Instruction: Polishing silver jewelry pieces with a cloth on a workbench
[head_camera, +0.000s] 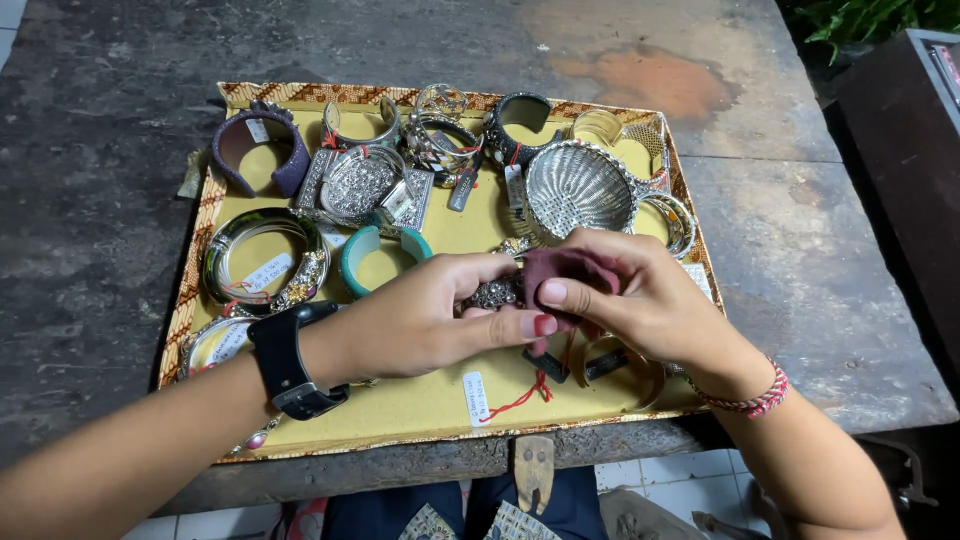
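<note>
My left hand (425, 320) grips a small silver beaded bracelet (492, 294) over the front of a yellow tray (420, 405). A black watch sits on that wrist. My right hand (640, 295) pinches a maroon cloth (565, 272) against the bracelet. A white price tag on red string (478, 397) hangs from the bracelet onto the tray. A red and white cord bracelet circles my right wrist.
The tray holds several bangles: a purple cuff (260, 150), a teal bangle (385, 255), a wide silver mesh cuff (578, 188), a black cuff (520, 122). It rests on a dark worn stone table (100, 200). A dark box (905, 150) stands at the right.
</note>
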